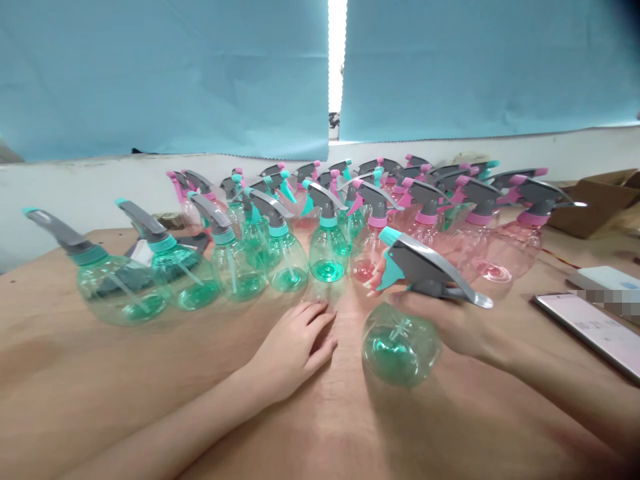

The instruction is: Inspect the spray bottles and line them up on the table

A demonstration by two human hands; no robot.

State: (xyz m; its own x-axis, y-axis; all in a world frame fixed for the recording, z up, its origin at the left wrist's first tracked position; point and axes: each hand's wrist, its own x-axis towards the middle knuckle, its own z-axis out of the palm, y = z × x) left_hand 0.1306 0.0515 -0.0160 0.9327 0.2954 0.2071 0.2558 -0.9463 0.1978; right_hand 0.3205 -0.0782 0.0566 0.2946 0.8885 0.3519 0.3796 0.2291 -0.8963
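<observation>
A clear green spray bottle with a grey and turquoise trigger head is in my right hand. My fingers wrap round its neck just under the head, and the bottle leans a little. My left hand lies flat on the wooden table, fingers stretched forward and slightly apart, holding nothing. Just beyond its fingertips stands a green spray bottle, with another green spray bottle beside it. A pink spray bottle stands behind the one I hold.
Several more green and pink spray bottles crowd the back of the table. A phone and a pale box lie at the right, with a cardboard box behind. Blue sheets hang over the far wall.
</observation>
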